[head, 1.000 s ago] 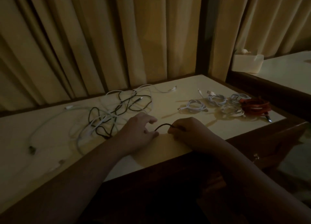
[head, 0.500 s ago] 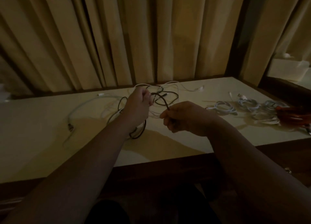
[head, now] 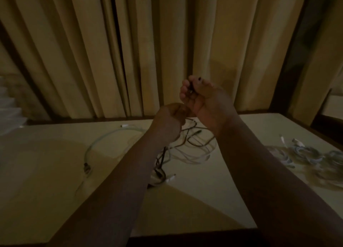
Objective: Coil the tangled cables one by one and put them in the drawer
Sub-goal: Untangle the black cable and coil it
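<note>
The right hand (head: 202, 98) pinches the end of the black cable (head: 161, 160) and the left hand (head: 168, 123) grips it lower. I think pulling higher may tighten it around the white cables (head: 194, 159).

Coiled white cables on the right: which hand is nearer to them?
Right. The right hand is raised left of the coiled white cables; the left hand is lower, farther left.

We look from one head-worn wide-angle camera, close over the bench (head: 46, 172); it faces forward and down, toward the curtain (head: 83, 52).
</note>
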Available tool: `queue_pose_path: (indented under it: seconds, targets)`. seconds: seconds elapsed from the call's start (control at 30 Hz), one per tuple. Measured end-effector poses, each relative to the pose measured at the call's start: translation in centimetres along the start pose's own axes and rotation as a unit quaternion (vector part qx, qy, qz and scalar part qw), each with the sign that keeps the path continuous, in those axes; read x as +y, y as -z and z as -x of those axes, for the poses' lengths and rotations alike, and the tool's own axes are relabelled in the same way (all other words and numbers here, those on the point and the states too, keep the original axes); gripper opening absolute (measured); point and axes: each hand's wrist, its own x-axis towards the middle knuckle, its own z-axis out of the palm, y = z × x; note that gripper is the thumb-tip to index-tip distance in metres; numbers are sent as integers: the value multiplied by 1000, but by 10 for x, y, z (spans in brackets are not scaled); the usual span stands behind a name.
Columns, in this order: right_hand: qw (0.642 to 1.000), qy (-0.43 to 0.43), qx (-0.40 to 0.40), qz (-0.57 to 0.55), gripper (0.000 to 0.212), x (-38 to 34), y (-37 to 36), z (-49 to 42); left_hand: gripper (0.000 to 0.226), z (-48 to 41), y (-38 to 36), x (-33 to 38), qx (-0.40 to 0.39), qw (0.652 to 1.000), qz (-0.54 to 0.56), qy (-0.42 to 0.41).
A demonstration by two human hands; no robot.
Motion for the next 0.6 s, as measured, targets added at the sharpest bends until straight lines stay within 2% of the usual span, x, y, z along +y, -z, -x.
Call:
queue_pose_path:
  seconds: [0.23, 0.37, 0.43, 0.47, 0.6]
  targets:
    - [993, 56, 74, 76, 20, 11, 11, -36, 35, -23, 25, 14, -73, 995, -32, 63]
    - [972, 84, 87, 203, 20, 8, 22, -50, 37, -32, 39, 19, -117, 989, -74, 52]
    - [936, 72, 68, 336, 20, 9, 27, -53, 37, -35, 46, 22, -135, 984, -112, 38]
    - [907, 54, 59, 414, 20, 9, 30, -54, 37, -37, 50, 21, -142, 980, -134, 28]
    - [748, -12, -26, 663, 23, 12, 36, -55, 33, -43, 65, 19, -126, 968, -217, 3]
